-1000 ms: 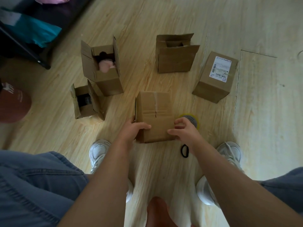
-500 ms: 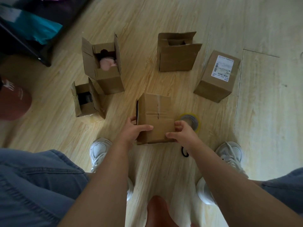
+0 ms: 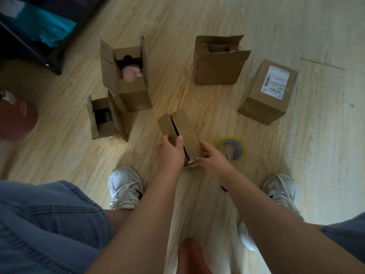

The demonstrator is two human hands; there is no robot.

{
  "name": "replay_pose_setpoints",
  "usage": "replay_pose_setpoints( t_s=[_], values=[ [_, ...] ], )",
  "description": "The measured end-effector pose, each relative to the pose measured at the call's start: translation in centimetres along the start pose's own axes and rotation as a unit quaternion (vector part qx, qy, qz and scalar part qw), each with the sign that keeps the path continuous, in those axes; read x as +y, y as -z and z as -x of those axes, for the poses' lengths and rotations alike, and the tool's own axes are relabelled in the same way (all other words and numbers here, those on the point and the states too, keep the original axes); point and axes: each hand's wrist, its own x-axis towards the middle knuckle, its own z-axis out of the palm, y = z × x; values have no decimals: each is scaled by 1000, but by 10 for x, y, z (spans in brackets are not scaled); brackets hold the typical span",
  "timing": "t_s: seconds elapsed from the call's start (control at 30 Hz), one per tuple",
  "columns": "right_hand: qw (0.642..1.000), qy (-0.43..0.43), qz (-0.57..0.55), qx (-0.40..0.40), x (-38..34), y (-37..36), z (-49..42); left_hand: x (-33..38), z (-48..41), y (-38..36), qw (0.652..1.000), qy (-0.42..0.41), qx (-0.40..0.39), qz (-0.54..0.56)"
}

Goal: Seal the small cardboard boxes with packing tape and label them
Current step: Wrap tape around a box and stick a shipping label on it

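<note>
Cardboard box [image 3: 187,127], flap ajar, L hand [image 3: 171,153], R hand [image 3: 212,159] gripping

Brown box [image 3: 188,129] tilted, flap ajar; clear tape roll [image 3: 242,150] flat just beside

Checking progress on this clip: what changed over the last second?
The small brown cardboard box was tipped from flat onto its edge; left hand now grips its open flap, right hand holds its side. The clear tape roll and four other boxes stayed put.

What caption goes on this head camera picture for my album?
Left hand and right hand hold a tilted box beside the tape.
</note>
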Motion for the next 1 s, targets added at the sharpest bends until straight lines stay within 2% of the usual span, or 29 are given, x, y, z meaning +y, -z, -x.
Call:
replay_pose_setpoints(
  t_s=[0.17, 0.3, 0.37, 0.43, 0.47, 0.57, 0.67, 0.87, 0.93, 1.0],
  values=[
    [996, 20, 68, 55, 0, 16, -22, -15, -2, -3, 998, -36, -20, 55],
    [996, 11, 64, 66, 3, 27, -21, -25, 4, -2, 997, -52, -1, 57],
    [988, -6, 67, 137, 12, 38, -16, -26, 4, -1, 997, -67, 14, 34],
    [964, -33, 152, 214, 25, 54, -8, -27, 3, 0, 996, -83, 6, 34],
    [949, -49, 217, 222, 33, 62, -4, -27, 3, -1, 995, -86, -3, 47],
    [912, -61, 372, 162, 56, 74, 0, -29, 7, -9, 995, -72, -3, 68],
    [868, -27, 479, 129, 68, 75, -3, -32, 10, -17, 995, -78, 6, 61],
    [768, -25, 634, 82, 60, 70, -18, -23, 8, -24, 994, -100, -9, 38],
    [763, -17, 641, 78, 58, 71, -20, -22, 6, -23, 994, -95, -17, 43],
    [785, 2, 611, 100, 60, 74, -20, -23, 4, -23, 995, -85, -21, 53]
  ],
)
